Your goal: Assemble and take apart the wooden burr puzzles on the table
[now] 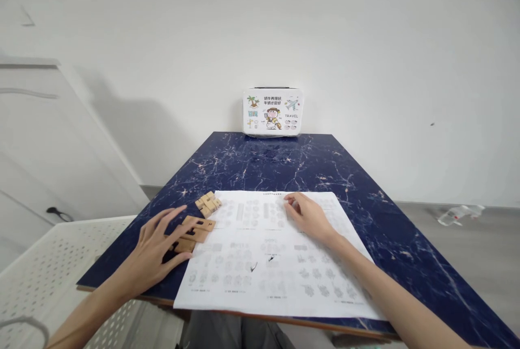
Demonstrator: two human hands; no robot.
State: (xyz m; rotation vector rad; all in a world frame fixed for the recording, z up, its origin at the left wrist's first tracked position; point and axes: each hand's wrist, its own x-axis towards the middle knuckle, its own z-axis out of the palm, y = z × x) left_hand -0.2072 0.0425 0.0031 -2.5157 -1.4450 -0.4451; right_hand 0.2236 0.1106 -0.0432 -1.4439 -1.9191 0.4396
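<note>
My left hand [152, 249] is open, its fingers spread over flat wooden puzzle pieces [199, 230] at the left edge of the paper. These pieces have square notches and cut-outs, and one bears a small number; the hand partly covers them. Just beyond lies a small cluster of notched wooden pieces [208, 204], fitted or laid close together. Over the upper right of a printed instruction sheet [280, 278] rests my right hand [307, 216]. Its fingers are loosely bent and slightly apart, with nothing visible in them. Faint grey diagrams cover the sheet, along with two small dark marks.
A white case with cartoon travel pictures [272, 112] stands against the wall at the back of the blue marbled table [284, 167]. To the left is a white perforated basket [32, 257]. A clear plastic item [459, 214] lies on the floor at right.
</note>
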